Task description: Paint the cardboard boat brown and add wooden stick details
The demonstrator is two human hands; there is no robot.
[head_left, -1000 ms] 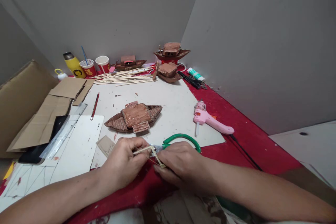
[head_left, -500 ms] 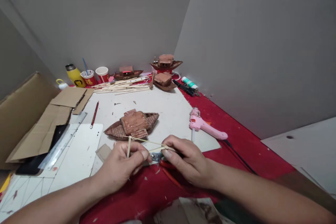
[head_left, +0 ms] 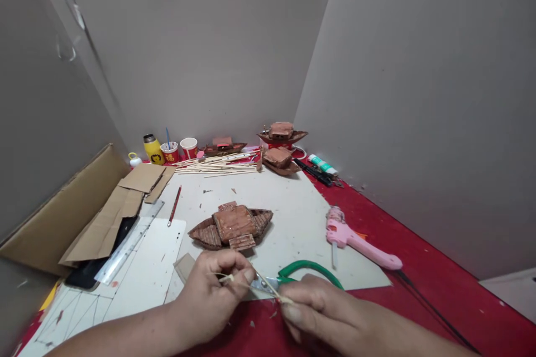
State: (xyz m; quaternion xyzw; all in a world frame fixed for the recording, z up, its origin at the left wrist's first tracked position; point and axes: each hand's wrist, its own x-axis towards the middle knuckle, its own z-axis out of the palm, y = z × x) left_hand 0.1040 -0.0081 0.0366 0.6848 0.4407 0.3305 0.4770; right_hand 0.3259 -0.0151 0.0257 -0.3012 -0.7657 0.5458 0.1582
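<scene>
My left hand is closed in a pinch on a thin bamboo stick near the table's front edge. My right hand pinches the other end of the same stick piece. Green-handled scissors lie on the table just behind my right hand, partly hidden by it. A brown model boat made of sticks rests on the white board just beyond my hands.
A pink glue gun with a black cord lies to the right on the red tablecloth. Cardboard pieces, a ruler and a red pen lie left. Bamboo sticks, more model boats, cups and a yellow bottle line the back.
Both hands came nearer the front edge and lowered the stick piece. The green scissor handle shows again behind my right hand. The camera tilted up and shifted.
</scene>
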